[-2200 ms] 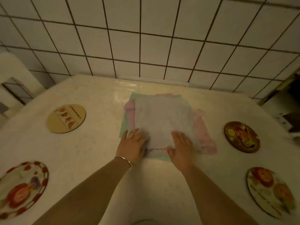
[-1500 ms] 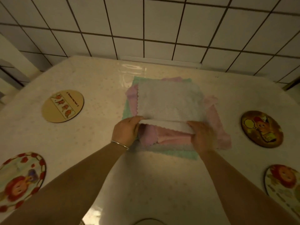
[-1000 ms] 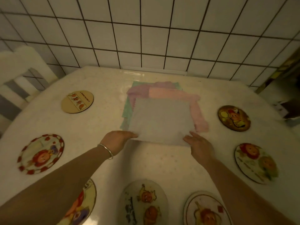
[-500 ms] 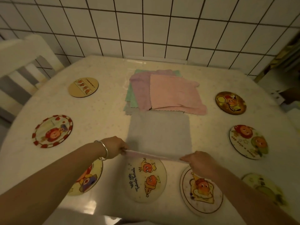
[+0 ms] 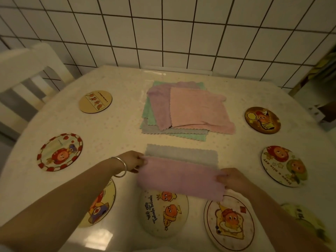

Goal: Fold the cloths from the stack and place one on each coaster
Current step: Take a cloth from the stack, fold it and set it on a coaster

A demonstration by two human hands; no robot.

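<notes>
Head view
Cloth in hand: you hold one cloth (image 5: 180,176) stretched between your two hands, near the table's (image 5: 236,84) near edge; its lifted near part shows pinkish-purple and hangs over the grey part lying flat just beyond.
Left hand (image 5: 131,160): your fingers pinch the cloth's left end; a bracelet (image 5: 121,166) sits on that wrist.
Right hand (image 5: 231,179): your fingers pinch the cloth's right end.
Stack (image 5: 183,111): it lies farther off at the table's middle, apart from the held cloth; a pink cloth is on top, purple, green and grey edges show beneath; you cannot count its layers.
Coasters: nine show. Left: three (image 5: 95,101) (image 5: 60,151) (image 5: 99,204). Near middle: two (image 5: 163,213) (image 5: 229,222), the cloth's hanging edge overlapping the tops of both. Right: four (image 5: 262,120) (image 5: 282,166) (image 5: 305,220), the nearest blurred.
Surroundings: white chair (image 5: 23,73) far left; tiled wall (image 5: 163,30) behind.
</notes>
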